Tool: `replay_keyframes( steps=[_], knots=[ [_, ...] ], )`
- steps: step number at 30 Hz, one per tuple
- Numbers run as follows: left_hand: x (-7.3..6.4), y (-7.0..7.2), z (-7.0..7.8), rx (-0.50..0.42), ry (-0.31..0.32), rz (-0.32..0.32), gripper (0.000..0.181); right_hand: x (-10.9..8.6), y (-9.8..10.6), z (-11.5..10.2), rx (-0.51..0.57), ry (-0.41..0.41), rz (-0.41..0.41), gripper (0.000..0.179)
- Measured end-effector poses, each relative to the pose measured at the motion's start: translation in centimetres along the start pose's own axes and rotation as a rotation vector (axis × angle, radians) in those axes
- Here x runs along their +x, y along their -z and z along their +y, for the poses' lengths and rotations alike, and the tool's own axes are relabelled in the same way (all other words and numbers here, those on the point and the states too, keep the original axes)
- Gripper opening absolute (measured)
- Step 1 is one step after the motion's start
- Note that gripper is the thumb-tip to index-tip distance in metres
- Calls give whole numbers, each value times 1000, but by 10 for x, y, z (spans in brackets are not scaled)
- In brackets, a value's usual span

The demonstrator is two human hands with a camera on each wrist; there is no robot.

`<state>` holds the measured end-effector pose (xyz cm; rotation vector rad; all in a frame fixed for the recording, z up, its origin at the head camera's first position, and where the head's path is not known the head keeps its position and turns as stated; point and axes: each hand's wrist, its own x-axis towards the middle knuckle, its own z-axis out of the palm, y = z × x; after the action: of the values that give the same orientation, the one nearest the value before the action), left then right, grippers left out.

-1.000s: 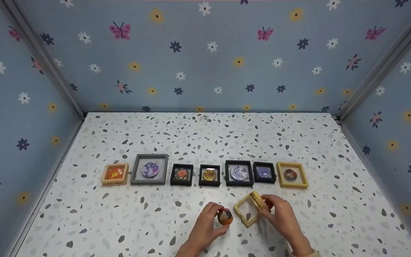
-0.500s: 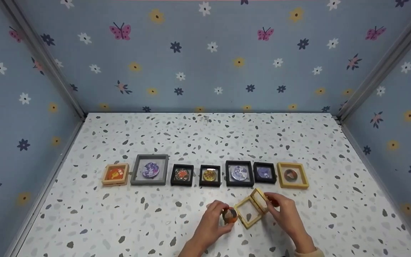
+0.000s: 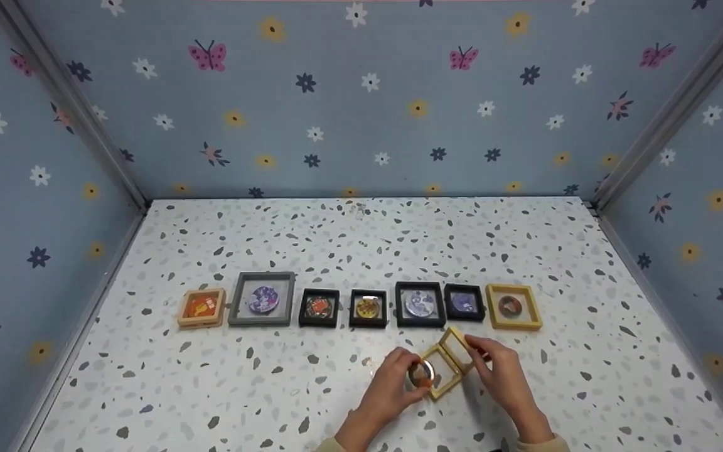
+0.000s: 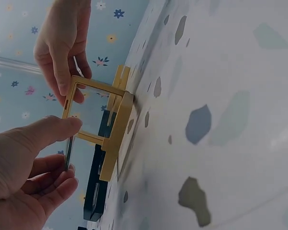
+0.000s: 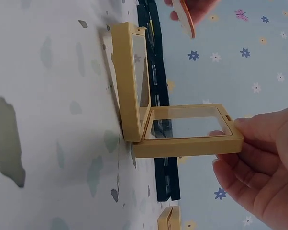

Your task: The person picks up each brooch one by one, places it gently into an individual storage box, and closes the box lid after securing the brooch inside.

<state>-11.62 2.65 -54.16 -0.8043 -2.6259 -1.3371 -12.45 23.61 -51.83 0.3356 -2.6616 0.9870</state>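
My left hand (image 3: 386, 388) pinches a round badge (image 3: 422, 373) by its edge, thumb below and fingers above. The badge overlaps the left corner of a gold hinged display frame (image 3: 448, 387) in the head view. One half of this frame lies on the table, and clear film spans each half. Its other half (image 5: 189, 147) stands raised at roughly a right angle. My right hand (image 3: 501, 370) holds that raised half by its outer edge, between thumb and fingers. Seen edge-on in the right wrist view, the badge (image 5: 184, 20) is held above the lying half.
Behind the hands runs a row of closed display frames with round badges in them: a peach one (image 3: 201, 322), a large grey one (image 3: 261, 321), several black ones (image 3: 421, 323) and a gold one (image 3: 517, 326). Flower-patterned walls (image 3: 361, 100) enclose the speckled table (image 3: 273, 402).
My left hand has carried the badge to the right, up over the gold frame's left corner. My right hand has swung the frame's upper half further open.
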Motion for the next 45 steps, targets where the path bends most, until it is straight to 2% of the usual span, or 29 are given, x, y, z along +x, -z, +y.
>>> replay_keyframes(
  steps=[5, 12, 21, 28, 34, 38, 45],
  knots=[
    [8, -8, 4, 41, -4, -1, 35, -2, -2, 1, 17, 37, 38, 21],
    [19, -18, 5, 76, 25, -46, 36, -3, -2, -1, 17, -10, 9, 22],
    [30, -26, 4, 199, 54, -94, 32, -3, -2, 0, 25, -13, -4, 22],
    [32, -29, 5, 228, 95, -115, 33, -3, -2, -1, 29, 6, 4, 22],
    [33, -28, 7, 278, 93, -129, 32, -5, -2, -1, 31, 42, 32, 23],
    [32, -29, 6, 286, 100, -144, 34, -5, -2, -3, 40, 19, 23, 22],
    [31, -28, 4, 252, 93, -136, 34, -4, -3, -4, 49, -24, 4, 22]
  ],
)
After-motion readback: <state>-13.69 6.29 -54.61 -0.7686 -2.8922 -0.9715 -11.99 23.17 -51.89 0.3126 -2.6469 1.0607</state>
